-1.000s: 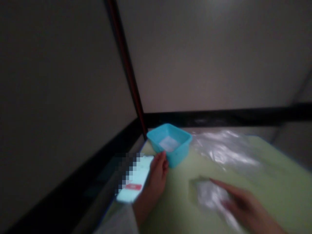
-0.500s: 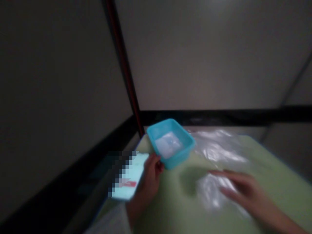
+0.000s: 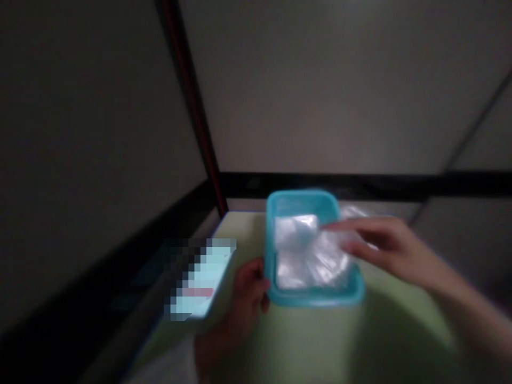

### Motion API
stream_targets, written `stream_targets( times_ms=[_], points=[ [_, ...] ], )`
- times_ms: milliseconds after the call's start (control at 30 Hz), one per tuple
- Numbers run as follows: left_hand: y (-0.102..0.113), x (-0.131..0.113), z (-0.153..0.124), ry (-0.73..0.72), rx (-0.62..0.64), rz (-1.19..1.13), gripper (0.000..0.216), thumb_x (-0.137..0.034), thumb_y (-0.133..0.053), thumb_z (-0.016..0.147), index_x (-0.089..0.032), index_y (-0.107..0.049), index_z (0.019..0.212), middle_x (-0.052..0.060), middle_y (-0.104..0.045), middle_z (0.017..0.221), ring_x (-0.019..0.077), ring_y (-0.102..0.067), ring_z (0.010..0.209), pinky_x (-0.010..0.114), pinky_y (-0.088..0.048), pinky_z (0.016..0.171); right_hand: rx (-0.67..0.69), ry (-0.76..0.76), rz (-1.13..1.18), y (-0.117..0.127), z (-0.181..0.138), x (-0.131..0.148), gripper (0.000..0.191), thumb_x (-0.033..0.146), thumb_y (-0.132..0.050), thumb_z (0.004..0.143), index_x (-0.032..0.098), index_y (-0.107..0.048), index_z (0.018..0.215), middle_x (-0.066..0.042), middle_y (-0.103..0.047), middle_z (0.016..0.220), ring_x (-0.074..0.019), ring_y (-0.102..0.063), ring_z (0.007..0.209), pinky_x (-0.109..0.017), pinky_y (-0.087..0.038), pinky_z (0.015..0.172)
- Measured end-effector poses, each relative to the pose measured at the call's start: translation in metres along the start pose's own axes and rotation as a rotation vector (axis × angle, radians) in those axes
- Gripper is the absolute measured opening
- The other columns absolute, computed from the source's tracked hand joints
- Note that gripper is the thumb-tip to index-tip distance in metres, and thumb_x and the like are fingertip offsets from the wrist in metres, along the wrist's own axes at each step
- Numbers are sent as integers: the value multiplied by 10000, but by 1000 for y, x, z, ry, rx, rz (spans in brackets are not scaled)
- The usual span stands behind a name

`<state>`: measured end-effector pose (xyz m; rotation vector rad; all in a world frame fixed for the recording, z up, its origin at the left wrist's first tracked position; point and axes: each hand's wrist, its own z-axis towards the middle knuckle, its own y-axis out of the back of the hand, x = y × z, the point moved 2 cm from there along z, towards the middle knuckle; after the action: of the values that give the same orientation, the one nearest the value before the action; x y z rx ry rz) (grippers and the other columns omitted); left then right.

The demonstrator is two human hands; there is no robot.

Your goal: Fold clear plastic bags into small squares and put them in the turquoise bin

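A: What does the tub (image 3: 316,300) look like, and where is it?

B: It is a turquoise plastic tub, rectangular, with rounded corners and a thick rim. It stands on the pale green table (image 3: 320,352), near the far left corner, close to the wall (image 3: 320,80).

A: Is something inside it?

B: Yes, 1 clear plastic bag (image 3: 304,261). It is crumpled and shiny, and it fills most of the tub. The picture is blurred, so I cannot see if the bag holds anything.

A: How are the 2 hands placed?

B: The right hand (image 3: 384,246) comes in from the right side, above the far right part of the tub. Its fingers (image 3: 348,226) are stretched out and lie close together, pointing left, and the tips are on the plastic. I cannot tell if they pinch the bag or only rest on it.

A: And the other one?

B: The left hand (image 3: 248,290) is low, just beside the left wall of the tub. Its fingers are curled around the edge of a phone (image 3: 200,280) with a lit screen, and the phone is tilted away to the left. If the knuckles touch the tub, I cannot say.

A: Anything else around?

B: A red pole (image 3: 192,101) goes up in the corner, and a black strip (image 3: 400,184) runs along the bottom of the wall.
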<state>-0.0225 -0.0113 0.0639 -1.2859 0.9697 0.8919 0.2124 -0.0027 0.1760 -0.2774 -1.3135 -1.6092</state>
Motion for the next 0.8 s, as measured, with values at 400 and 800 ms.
stream_targets(
  times_ms=[400,800],
  points=[
    [-4,10,-11,-45,167,49,282,-356,-747,594,-165,-541,584,-48,-455,469,40,-370,328,143,-296,294,118,63,-277,-34,1,-16,589,123,-477,832,221,-360,1401,-103,-626,1140,-225,-600,949,-401,-478,829],
    [-10,6,-14,2,172,-7,465,-498,-820,492,-167,-497,544,-56,-459,421,35,-361,282,142,-288,261,271,-28,-192,-65,5,-19,655,75,-511,785,180,-297,1396,-104,-641,1008,-232,-592,919,-381,-459,799]
  ],
)
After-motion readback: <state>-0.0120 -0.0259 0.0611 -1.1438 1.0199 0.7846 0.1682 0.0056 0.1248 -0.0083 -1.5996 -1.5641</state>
